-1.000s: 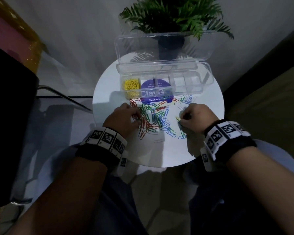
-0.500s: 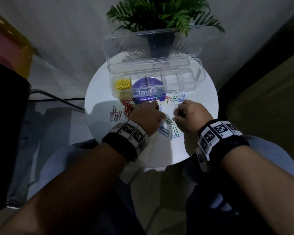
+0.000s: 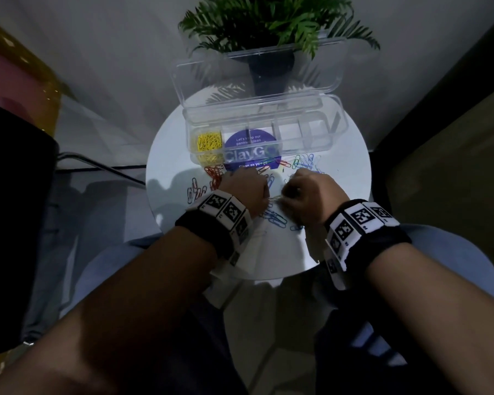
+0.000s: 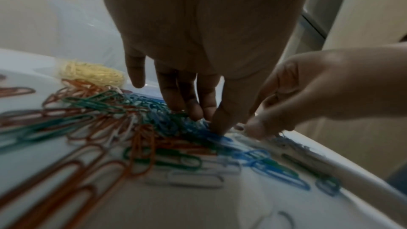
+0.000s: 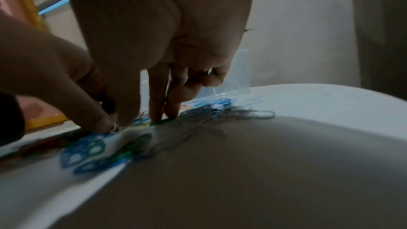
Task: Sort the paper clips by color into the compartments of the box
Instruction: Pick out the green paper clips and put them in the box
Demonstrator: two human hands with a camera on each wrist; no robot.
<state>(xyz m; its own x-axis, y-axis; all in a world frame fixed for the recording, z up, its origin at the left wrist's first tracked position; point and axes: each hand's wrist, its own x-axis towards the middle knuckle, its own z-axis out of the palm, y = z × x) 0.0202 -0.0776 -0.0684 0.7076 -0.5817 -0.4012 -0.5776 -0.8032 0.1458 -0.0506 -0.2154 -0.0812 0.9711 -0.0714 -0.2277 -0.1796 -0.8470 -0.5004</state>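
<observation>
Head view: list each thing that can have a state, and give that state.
box: lid open, tipped back.
yellow clips: sorted into the leftmost compartment.
other compartments: no clips visible.
mixed clips: loose on the table.
left hand: fingertips down in the pile.
right hand: fingertips on the clips, grip unclear.

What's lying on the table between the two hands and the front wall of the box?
Head view: loose mixed clips, mostly blue and green, lie between the left hand, the right hand and the box.
</observation>
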